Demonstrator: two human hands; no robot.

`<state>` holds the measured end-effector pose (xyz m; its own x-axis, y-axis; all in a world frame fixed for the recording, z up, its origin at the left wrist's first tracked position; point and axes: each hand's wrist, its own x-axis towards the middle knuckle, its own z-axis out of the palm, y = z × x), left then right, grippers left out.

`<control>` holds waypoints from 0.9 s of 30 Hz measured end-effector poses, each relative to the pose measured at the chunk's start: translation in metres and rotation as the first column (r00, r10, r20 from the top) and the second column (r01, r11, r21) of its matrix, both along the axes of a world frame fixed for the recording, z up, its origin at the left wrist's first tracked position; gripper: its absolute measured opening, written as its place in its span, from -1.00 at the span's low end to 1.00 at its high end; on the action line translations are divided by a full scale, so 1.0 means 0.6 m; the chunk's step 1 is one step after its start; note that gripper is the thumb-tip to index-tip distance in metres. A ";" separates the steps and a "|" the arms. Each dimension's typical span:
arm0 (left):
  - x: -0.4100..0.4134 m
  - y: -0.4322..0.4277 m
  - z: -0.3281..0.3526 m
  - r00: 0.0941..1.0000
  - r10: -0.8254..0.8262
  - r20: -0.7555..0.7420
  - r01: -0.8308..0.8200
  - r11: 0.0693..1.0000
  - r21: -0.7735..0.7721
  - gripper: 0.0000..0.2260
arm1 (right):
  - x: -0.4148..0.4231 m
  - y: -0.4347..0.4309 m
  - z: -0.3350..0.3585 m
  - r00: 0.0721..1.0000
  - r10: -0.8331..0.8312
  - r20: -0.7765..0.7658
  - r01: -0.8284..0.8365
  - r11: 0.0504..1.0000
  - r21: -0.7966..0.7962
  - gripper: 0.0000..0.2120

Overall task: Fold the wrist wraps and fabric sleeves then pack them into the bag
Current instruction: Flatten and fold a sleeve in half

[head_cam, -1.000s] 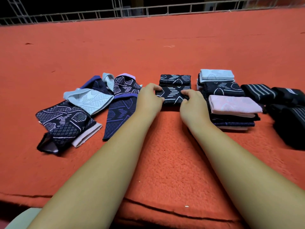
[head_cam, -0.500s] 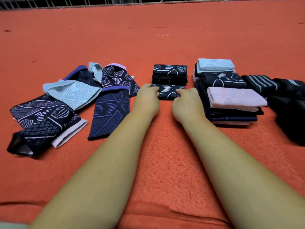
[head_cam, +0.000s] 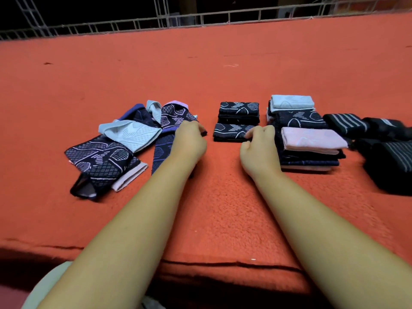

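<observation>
A folded dark patterned sleeve (head_cam: 231,131) lies in the middle of the orange surface, in front of a second folded one (head_cam: 238,111). My right hand (head_cam: 259,148) rests beside its right end, fingers loosely curled and just touching it. To the left lies a heap of unfolded sleeves: a light blue one (head_cam: 131,134), a dark diamond-patterned one (head_cam: 102,161) and a navy sleeve with purple lines (head_cam: 162,152). My left hand (head_cam: 189,141) sits over the navy sleeve and pinches a dark fabric edge of it.
A stack of folded sleeves (head_cam: 310,141) with a pink one on top stands right of my right hand. Black striped wrist wraps (head_cam: 345,124) and more dark striped items (head_cam: 394,168) lie at the far right. A wire fence (head_cam: 200,18) borders the far edge.
Both hands were on the folded dark sleeve. My left hand has let go and moved left to the navy sleeve. My right hand has slid to the folded sleeve's right end.
</observation>
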<state>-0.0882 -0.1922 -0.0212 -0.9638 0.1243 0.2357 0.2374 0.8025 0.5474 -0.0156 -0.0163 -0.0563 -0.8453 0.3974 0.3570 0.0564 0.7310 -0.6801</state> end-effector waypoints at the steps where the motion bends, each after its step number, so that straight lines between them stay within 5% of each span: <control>1: -0.002 -0.020 0.005 1.000 0.025 -0.005 -0.025 0.999 -0.022 -0.61 | 0.003 -0.004 0.002 1.000 0.022 -0.011 -0.021 0.999 0.032 -0.83; 7: -0.036 -0.116 -0.001 0.993 0.112 -0.036 -0.116 0.978 -0.173 -0.70 | 0.007 -0.022 -0.002 0.951 0.306 0.050 -0.310 0.938 0.155 -0.85; 16: -0.092 -0.113 -0.029 0.990 0.043 -0.134 -0.085 0.940 -0.330 -0.71 | -0.015 -0.004 -0.018 0.919 0.393 0.033 -0.393 0.906 0.159 -0.87; 23: -0.076 -0.089 -0.003 0.960 0.018 -0.279 -0.098 0.956 -0.276 -0.81 | -0.009 -0.003 -0.013 0.916 0.400 -0.039 -0.396 0.914 0.085 -0.88; 27: -0.028 -0.073 0.056 0.956 -0.050 -0.290 0.010 0.990 -0.140 -0.77 | -0.005 -0.029 0.005 0.935 0.352 -0.053 -0.356 0.922 -0.151 -0.85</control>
<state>-0.1052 -0.2359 0.0123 -0.8508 0.2026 0.4849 0.3955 0.8543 0.3372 -0.0184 -0.0337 -0.0532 -0.9329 0.1265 0.3372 -0.2045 0.5848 -0.7850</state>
